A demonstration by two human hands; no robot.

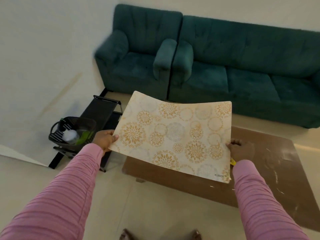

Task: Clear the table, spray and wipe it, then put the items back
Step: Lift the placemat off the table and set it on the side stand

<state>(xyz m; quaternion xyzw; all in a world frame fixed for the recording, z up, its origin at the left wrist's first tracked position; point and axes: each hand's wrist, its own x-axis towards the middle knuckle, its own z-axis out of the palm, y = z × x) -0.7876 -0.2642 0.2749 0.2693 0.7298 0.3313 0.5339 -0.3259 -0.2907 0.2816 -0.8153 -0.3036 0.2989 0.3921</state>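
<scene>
I hold a cream table mat (174,135) with gold flower circles, lifted flat above the low brown table (270,172). My left hand (104,139) grips its left edge, thumb on top. My right hand (240,148) grips its right edge, and a small yellow thing shows at that wrist. The mat sags a little in the middle and hides the table's left part. The bare tabletop to the right shows pale scratches and smears.
A black basket (72,130) with a clear bottle and something green sits on a black rack (102,111) to the left of the table. A teal armchair (136,54) and teal sofa (245,70) stand against the far wall. Pale floor lies around.
</scene>
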